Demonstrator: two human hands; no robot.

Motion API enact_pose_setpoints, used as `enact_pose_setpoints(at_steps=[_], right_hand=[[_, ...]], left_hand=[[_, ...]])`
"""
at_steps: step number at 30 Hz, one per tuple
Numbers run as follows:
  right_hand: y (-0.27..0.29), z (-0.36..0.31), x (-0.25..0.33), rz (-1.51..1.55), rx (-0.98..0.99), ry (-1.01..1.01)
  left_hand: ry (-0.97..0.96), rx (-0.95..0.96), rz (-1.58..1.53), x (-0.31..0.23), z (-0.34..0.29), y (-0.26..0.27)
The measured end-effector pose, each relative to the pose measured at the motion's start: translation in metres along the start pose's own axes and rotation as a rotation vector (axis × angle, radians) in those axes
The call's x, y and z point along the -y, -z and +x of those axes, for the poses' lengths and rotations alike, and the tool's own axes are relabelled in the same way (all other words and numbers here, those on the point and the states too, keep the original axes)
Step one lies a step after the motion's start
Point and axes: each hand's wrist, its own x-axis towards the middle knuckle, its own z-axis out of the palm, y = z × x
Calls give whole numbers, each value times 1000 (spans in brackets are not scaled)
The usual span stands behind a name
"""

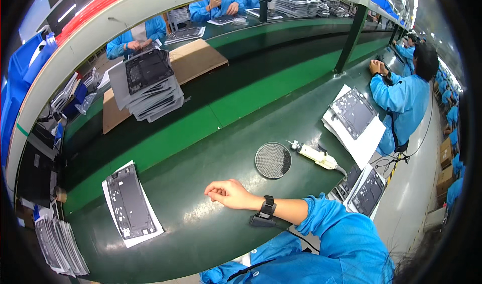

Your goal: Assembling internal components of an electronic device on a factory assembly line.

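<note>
My right hand (230, 194) is just above or resting on the dark green table, its fingers curled together with nothing showing in them. A black strap with a small device (266, 211) is around my wrist. Beyond the hand lie a round grid-patterned tray (273, 160), with small dark pieces along its right part, and a cream electric screwdriver (316, 156). To the left, a dark flat tablet-like housing (129, 201) lies on white sheets. My left hand is out of view.
A green conveyor strip (216, 118) crosses behind the table. Stacked housings with sheets (150, 91) sit on a brown board (196, 60). More housings (354, 114) lie at right, beside a co-worker in blue (404, 101). A post (351, 38) stands behind them.
</note>
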Motion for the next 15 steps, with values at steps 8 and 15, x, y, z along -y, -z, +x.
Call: enact_pose_setpoints(at_steps=[8,15], right_hand=[[-15,-83,51,-142,70,363],[-18,-232,-19,-237,504,-27]], left_hand=[[8,-116,-98,4,-14,-26],[78,-158,-179,0,-20,-44]])
